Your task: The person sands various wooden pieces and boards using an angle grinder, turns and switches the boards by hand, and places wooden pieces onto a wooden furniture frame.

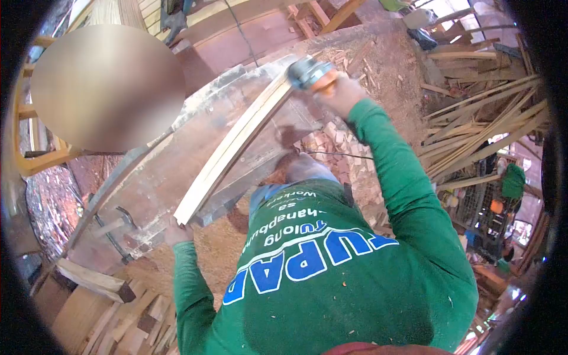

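A long pale wooden strip (236, 145) lies slantwise across the worn workbench (165, 171). At its near end, my left hand (176, 232) is closed on the wood, with part of the fingers hidden. My right hand (345, 96) grips a grey-and-orange handheld power tool (310, 74) at the strip's far end. Motion blurs the tool, so I cannot make out its exact kind. A metal bar clamp (115, 228) is on the bench, left of my left hand.
Wood offcuts (340, 154) and sawdust cover the ground beyond the bench. Stacked thin strips (488, 130) stand at the right. A thick wooden block (97, 281) lies lower left. A dark cord (343, 155) runs near my body. A blurred oval hides the upper left.
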`<state>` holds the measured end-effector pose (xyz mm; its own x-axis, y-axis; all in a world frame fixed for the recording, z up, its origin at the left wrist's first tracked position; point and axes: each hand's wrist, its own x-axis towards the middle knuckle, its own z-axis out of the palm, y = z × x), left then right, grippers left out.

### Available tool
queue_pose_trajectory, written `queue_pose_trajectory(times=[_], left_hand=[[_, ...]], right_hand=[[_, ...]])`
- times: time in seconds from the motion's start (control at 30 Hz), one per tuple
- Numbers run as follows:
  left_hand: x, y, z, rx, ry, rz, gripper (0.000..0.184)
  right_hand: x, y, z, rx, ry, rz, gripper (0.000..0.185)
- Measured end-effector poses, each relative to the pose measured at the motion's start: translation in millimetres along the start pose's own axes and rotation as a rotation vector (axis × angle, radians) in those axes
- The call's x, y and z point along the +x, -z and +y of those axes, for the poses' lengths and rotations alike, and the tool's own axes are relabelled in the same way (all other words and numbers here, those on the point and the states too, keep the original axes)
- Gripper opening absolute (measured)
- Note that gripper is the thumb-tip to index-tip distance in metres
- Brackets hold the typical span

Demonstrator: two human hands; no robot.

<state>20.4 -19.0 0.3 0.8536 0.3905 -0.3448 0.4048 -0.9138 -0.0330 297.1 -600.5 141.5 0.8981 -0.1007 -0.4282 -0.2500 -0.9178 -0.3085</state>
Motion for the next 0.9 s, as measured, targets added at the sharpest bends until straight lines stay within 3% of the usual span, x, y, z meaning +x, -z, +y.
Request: queue_pose_trajectory(times=[0.07,0.1,0.13,0.23,0.27,0.33,0.37,0.43,0.5,0.57,0.63,0.67,0.77,0.9], left_hand=[[-2,3,4,0.081,-0.010,-0.060,0.048],[1,7,2,0.124,-0.015,-0.086,0.045],[5,11,0,0.071,-0.097,-0.039,0.057],[37,50,-19,-0.132,-0.242,-0.457,0.071],[53,84,-8,-0.162,-0.151,-0.734,0.088],[94,66,-29,-0.686,-0.008,-0.714,0.093],[97,91,14,-0.566,-0.111,-0.648,0.098],[76,164,171,-0.397,-0.383,-0.469,0.107],[86,142,261,-0.303,-0.509,-0.503,0.116],[67,118,351,-0.170,-0.647,-0.199,0.114],[70,107,419,-0.045,-0.473,-0.111,0.114],[72,104,439,0.015,-0.386,-0.071,0.114],[97,110,432,0.039,-0.422,-0.147,0.117],[120,110,418,-0.248,-0.642,-0.539,0.101]], right_hand=[[8,12,51,-0.018,-0.147,0.244,0.067],[0,12,81,0.148,-0.083,0.272,0.064],[-2,16,108,0.308,-0.006,0.306,0.062],[-55,6,154,0.610,-0.068,0.326,0.055],[-75,-1,167,0.646,-0.155,0.314,0.053],[-99,-35,206,0.714,-0.207,0.345,0.053],[-110,-46,213,0.697,-0.260,0.341,0.053],[-129,-62,222,0.661,-0.358,0.333,0.054],[-140,-80,233,0.689,-0.373,0.333,0.055],[-146,-102,250,0.686,-0.374,0.344,0.056],[-147,-122,274,0.650,-0.355,0.362,0.057],[-147,-125,277,0.775,-0.325,0.363,0.062],[-141,-95,266,0.784,-0.375,0.272,0.064],[-117,-45,241,0.880,-0.332,0.106,0.063]])
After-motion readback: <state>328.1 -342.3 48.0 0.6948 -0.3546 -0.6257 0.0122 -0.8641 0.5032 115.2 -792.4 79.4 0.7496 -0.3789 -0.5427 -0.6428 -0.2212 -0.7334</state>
